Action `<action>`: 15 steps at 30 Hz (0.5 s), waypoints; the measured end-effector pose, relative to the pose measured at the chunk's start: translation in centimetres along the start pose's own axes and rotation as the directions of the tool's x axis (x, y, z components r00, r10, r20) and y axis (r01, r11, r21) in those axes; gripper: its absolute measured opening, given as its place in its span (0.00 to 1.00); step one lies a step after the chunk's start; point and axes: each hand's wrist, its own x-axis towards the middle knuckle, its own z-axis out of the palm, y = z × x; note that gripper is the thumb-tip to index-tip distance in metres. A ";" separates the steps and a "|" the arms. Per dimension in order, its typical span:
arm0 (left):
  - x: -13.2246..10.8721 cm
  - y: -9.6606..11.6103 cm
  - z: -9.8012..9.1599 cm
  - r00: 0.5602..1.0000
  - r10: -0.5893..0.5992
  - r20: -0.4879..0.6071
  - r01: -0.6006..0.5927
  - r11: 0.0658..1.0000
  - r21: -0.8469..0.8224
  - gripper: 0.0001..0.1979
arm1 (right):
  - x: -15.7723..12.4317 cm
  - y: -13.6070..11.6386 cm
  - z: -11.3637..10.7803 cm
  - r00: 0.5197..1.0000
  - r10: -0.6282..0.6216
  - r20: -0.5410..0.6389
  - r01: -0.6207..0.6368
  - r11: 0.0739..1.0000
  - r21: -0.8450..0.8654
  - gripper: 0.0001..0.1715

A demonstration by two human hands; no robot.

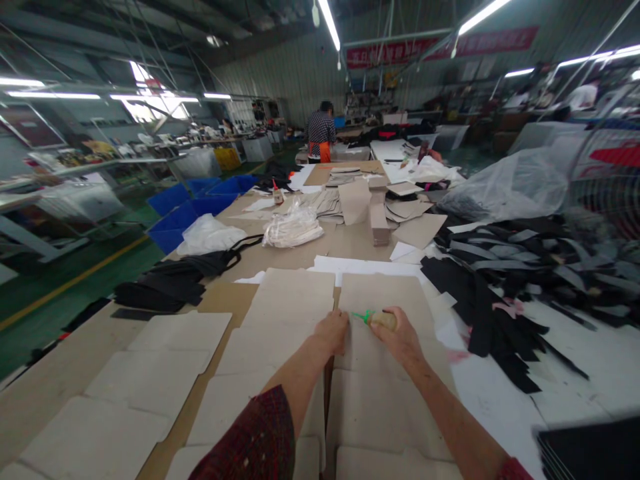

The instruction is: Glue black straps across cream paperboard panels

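Note:
My right hand is wrapped round a small glue bottle with a green nozzle. The bottle lies nearly level, its thin tip pointing left over a grey-beige card sheet. Just left of that tip, my left hand rests at the gap between two columns of sheets, fingers curled together. Whatever those fingers hold, if anything, is hidden. Overlapping card sheets run under my left forearm, and another row of sheets lies farther left.
Black and grey fabric strips are heaped on the right. Ahead are stacked card pieces, a plastic-wrapped bundle and a red-capped bottle. Black cloth and blue bins are leftward. A person stands far ahead.

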 end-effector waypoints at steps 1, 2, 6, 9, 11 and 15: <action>0.1 -0.1 -0.1 1.000 0.004 0.009 -0.004 1.000 -0.001 0.40 | 0.5 0.2 0.0 0.998 0.029 -0.048 -0.029 0.999 0.017 0.27; 0.2 -0.1 -0.2 1.000 0.011 0.015 -0.010 1.000 -0.003 0.40 | 1.1 0.4 -0.1 0.995 0.040 -0.095 -0.039 0.999 0.018 0.28; 0.6 -0.3 -0.7 1.000 0.013 -0.024 -0.013 1.000 -0.010 0.24 | 3.8 0.6 -0.6 0.986 -0.034 -0.165 0.027 0.999 -0.043 0.29; 1.2 -0.4 -0.9 0.994 -0.012 -0.107 0.012 1.000 -0.001 0.16 | 5.2 0.4 -0.3 0.988 -0.093 -0.127 0.085 0.994 -0.065 0.27; 1.8 -0.4 -0.8 0.990 0.013 -0.140 -0.012 1.000 0.008 0.23 | 5.6 0.1 0.2 0.987 -0.122 -0.103 0.113 0.990 -0.085 0.26; 3.1 -0.6 0.2 0.990 0.058 -0.129 -0.056 0.998 0.017 0.34 | 6.1 -0.4 1.0 0.985 -0.160 -0.069 0.151 0.980 -0.128 0.22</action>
